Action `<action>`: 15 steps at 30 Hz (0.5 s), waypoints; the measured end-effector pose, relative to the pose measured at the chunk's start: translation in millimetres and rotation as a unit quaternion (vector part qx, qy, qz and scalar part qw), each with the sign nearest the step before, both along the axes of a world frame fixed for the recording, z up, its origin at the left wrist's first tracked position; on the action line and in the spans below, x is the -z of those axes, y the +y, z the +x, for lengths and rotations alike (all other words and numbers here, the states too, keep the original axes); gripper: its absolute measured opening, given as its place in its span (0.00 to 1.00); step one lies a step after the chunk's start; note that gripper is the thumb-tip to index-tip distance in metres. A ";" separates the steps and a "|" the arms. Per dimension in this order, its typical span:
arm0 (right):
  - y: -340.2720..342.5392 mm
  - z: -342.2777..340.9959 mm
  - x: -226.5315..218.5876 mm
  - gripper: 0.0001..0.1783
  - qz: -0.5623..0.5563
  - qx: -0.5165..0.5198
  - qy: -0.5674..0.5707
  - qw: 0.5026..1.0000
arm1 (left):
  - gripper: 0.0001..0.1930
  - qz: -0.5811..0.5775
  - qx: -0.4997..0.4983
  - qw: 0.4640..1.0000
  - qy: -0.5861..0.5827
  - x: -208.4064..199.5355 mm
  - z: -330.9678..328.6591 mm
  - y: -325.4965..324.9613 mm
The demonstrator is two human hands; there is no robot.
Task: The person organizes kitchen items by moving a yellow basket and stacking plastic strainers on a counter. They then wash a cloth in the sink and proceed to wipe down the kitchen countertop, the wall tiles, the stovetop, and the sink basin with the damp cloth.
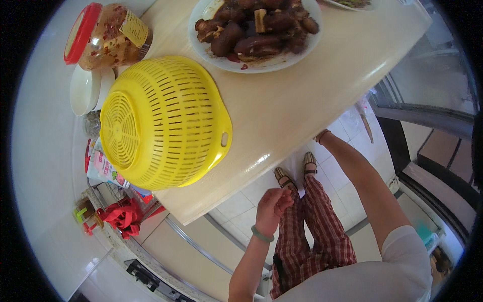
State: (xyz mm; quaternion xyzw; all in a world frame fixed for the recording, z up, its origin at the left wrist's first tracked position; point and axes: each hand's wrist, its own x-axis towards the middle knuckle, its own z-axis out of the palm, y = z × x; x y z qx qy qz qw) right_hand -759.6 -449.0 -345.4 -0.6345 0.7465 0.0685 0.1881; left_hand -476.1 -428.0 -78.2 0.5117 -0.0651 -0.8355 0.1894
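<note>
My left hand (275,203) hangs in the air in front of the table's near edge, a green bangle round its wrist. Its fingers are curled in, and I see nothing between them. The right forearm (363,176) reaches forward to the table edge. Past the dark bracelet at that wrist, my right hand is hidden by the tabletop, so its fingers do not show. On the table (282,105), a yellow plastic colander (168,118) lies upside down, nearest to the left hand. Beyond it stands a white plate (269,65) of dark braised meat pieces.
A red-lidded jar (108,38) and stacked white bowls (86,90) stand by the wall at left. Below them are packages (105,163) and a red bag (124,217). Part of another dish (352,4) shows at the far edge. A glass door (432,75) is at right.
</note>
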 end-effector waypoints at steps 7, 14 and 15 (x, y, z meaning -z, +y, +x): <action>-22.5 -5.3 20.5 0.24 -0.062 -0.048 -0.072 0.994 | 0.07 0.015 -0.038 0.999 -0.028 8.9 13.9 30.6; -14.5 -31.2 1.5 0.23 -0.153 -0.110 -0.090 0.978 | 0.14 0.033 -0.028 0.999 -0.015 -4.5 0.4 25.8; -13.3 -33.1 -6.8 0.23 -0.171 -0.132 -0.074 0.974 | 0.14 0.035 -0.026 0.999 -0.009 -6.6 -1.3 25.6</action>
